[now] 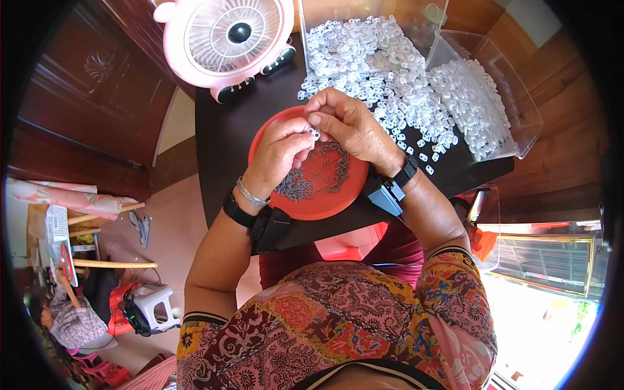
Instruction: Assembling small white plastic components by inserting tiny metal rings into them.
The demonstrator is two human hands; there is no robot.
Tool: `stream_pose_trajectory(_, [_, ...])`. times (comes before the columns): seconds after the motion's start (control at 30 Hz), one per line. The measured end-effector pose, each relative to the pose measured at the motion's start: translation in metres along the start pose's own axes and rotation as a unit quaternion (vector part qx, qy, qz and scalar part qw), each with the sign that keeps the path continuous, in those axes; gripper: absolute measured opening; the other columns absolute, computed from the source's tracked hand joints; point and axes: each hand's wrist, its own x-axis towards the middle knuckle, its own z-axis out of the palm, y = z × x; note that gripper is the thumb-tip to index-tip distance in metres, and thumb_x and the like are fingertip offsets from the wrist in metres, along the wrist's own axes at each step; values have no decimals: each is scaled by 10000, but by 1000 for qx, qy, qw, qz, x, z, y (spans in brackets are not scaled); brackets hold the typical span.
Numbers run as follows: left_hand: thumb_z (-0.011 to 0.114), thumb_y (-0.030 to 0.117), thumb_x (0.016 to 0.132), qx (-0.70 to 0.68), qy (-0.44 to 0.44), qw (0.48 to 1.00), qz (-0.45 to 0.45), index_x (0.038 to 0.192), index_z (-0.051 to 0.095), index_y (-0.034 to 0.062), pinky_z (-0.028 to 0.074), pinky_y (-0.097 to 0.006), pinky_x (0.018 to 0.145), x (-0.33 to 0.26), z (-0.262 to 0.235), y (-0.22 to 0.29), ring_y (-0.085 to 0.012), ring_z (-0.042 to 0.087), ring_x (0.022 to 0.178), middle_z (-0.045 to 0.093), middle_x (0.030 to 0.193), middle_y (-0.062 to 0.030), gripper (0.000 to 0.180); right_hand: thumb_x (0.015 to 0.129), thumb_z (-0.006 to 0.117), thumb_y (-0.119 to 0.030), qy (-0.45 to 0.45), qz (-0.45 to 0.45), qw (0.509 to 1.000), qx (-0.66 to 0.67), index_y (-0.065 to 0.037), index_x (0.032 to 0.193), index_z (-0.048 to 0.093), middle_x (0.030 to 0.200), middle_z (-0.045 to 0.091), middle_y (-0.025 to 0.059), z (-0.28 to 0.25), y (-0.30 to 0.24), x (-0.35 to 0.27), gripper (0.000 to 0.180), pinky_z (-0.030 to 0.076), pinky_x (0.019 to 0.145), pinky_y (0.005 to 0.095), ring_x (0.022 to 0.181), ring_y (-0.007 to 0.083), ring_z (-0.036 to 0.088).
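Pinching a small white plastic piece (pixel 314 133) between them, the left hand (pixel 278 156) and the right hand (pixel 348 125) meet above a red plate (pixel 325 195), with the fingers of both closed narrowly on it. Small dark metal bits (pixel 312 177) lie scattered on the plate, which rests on a dark table (pixel 221 140). Beyond the hands a heap of white pieces (pixel 377 71) spreads across the table and into a clear plastic box (pixel 513 97). A pink fan (pixel 224 39) stands at the far left.
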Motion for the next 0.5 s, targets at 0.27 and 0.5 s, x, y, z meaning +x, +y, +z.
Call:
stream_pose_trajectory(0.27, [508,181,867,-10,26,1000,-8,810,599,24,363,-200,482,-1,5,-1,-62,447,527,498,626,10,190,946,559,-113,15,-3,1000,-13,-40,1005,551,794,550,-41,2,2,-1,94,413,594,172,667,23,483])
stream_pose_trajectory(0.5, [476,196,875,-2,145,989,6,734,540,52,307,-189,440,-2,-8,6,-59,446,485,516,608,-1,211,881,575,-16,2,-18,989,-149,-10,964,574,807,576,-5,-2,8,-1,83,457,691,222,764,57,542])
